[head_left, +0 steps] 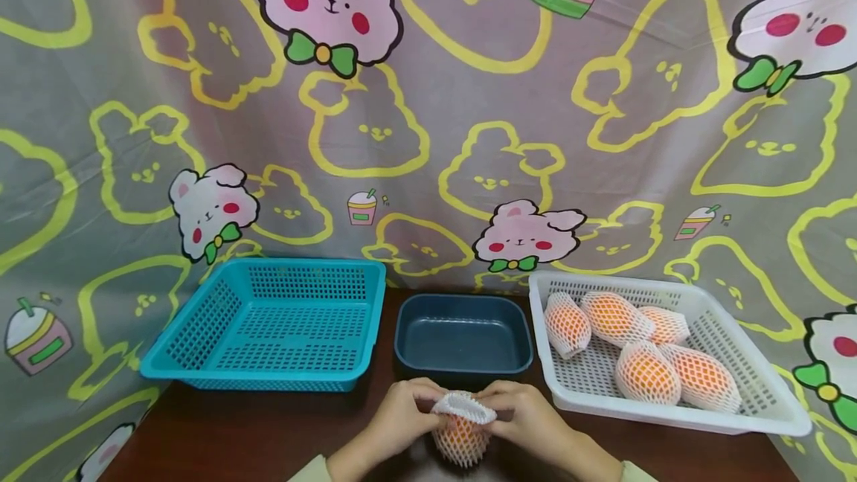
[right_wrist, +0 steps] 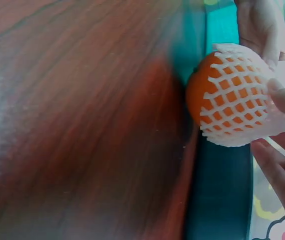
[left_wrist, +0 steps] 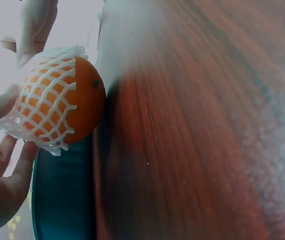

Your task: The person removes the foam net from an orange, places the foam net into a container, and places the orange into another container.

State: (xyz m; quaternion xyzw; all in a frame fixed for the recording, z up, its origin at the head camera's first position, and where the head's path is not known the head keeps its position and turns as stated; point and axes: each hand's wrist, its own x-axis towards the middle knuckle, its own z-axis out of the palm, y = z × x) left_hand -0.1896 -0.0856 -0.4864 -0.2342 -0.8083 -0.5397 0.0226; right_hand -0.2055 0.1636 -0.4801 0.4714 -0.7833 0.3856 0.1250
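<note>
An orange [left_wrist: 93, 97] in a white foam net sleeve [head_left: 466, 406] is held up between both hands at the front of the table. The left hand [head_left: 402, 416] pinches the sleeve's upper rim from the left, thumb towards the near side. From the right, the right hand [head_left: 525, 422] pinches the same rim. In both wrist views the netting covers one part of the orange, and its other end, with a small green stem spot in the left wrist view, is bare.
Behind the hands stands a dark blue tub [head_left: 462, 344]. A turquoise basket [head_left: 268, 378] is at the left. The white basket [head_left: 669, 415] at the right holds several net-wrapped oranges [head_left: 646, 374]. A patterned curtain [head_left: 415, 117] hangs behind the dark wooden table [head_left: 234, 430].
</note>
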